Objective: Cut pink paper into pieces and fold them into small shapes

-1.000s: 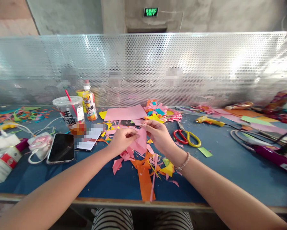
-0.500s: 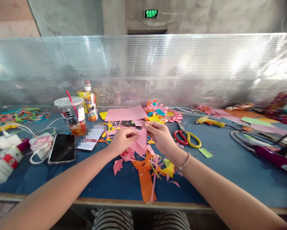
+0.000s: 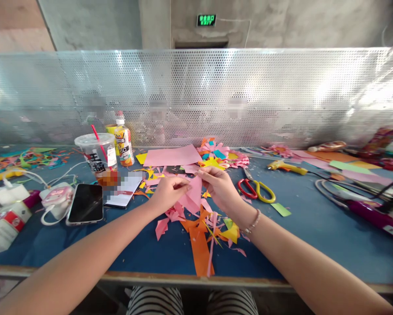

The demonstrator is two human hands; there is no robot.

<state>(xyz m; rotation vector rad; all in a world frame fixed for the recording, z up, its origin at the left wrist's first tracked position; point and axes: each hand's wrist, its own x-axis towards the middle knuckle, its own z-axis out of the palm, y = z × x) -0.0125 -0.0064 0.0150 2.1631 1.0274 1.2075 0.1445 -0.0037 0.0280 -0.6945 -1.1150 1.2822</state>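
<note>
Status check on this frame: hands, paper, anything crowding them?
Left hand and right hand both pinching the pink paper piece. Paper scraps piled beneath. Scissors lie right, untouched.

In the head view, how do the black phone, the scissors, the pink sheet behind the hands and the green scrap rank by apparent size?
1. pink sheet
2. black phone and scissors: they look about alike, so I do not rank them
3. green scrap

The sheet lies farther from the camera, yet looks largest.

pink paper piece [image 3: 192, 195], folded, held above scraps
</note>
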